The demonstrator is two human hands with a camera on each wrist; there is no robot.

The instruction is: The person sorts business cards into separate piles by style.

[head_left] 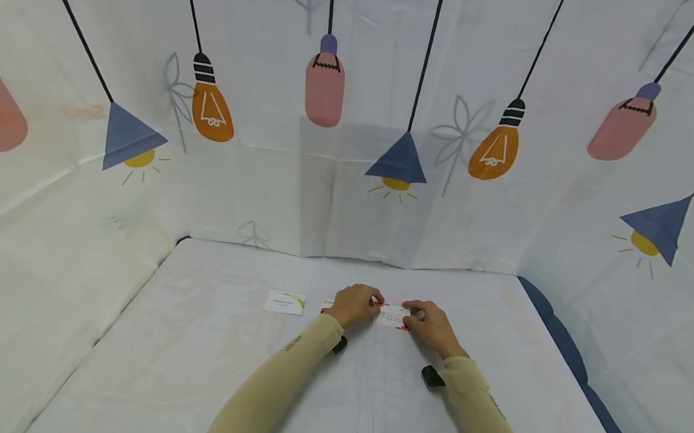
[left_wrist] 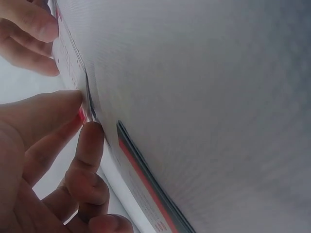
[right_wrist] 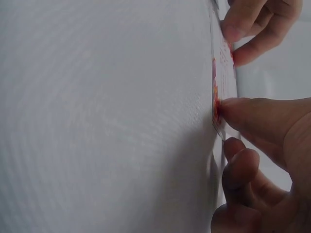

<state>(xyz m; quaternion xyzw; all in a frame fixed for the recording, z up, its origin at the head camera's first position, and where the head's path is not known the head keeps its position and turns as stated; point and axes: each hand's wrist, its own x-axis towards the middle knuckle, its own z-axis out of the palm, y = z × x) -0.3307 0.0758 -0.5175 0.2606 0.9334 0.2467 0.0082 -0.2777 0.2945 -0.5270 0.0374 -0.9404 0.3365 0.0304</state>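
Note:
A white business card with red corners (head_left: 390, 315) is held just at the table surface between both hands. My left hand (head_left: 354, 305) pinches its left end with thumb and fingers. At its right end, my right hand (head_left: 434, 327) grips the edge, the thumb on the printed face (right_wrist: 224, 73). Beside the left hand lies another red-and-white card (head_left: 327, 303), mostly hidden by that hand in the head view; the left wrist view shows a card with a red stripe and dark edge (left_wrist: 148, 187). Farther left rests a white card with a green corner (head_left: 285, 303).
A white-covered table (head_left: 199, 339) carries the cards. White sheeting printed with hanging lamps (head_left: 254, 192) rises behind it and at both sides. Dark blue padding (head_left: 564, 345) shows along the right table edge. Black wrist devices (head_left: 433, 376) sit below the sleeves.

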